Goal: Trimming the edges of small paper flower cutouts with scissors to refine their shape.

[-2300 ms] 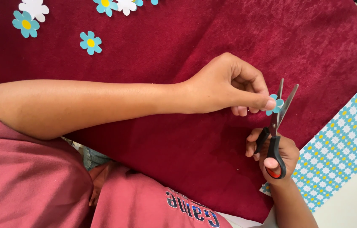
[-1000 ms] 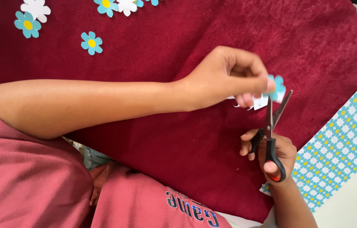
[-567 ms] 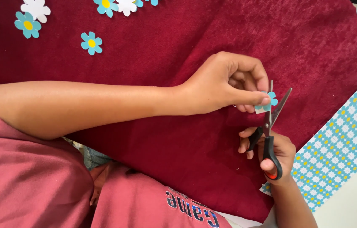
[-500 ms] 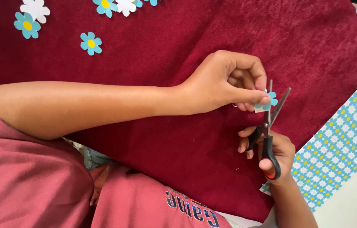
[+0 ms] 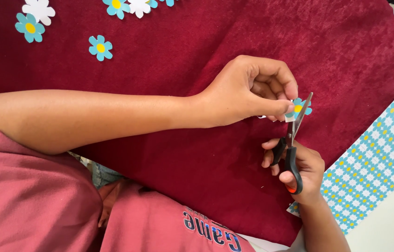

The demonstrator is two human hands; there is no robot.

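Left hand [image 5: 248, 91] fingers pinch paper flower [image 5: 299, 107]; right hand [image 5: 302, 168] grips scissors [image 5: 292, 140], blades nearly closed; best to turn paper, short snips

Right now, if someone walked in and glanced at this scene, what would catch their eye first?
Probably the two hands at centre right: the left hand pinches a small teal paper flower with a yellow centre while the right hand works black-handled scissors at its edge. Next comes the deep red velvet cloth beneath, with cut-out teal and white paper flowers along its top left, and a flower-patterned paper sheet at right.
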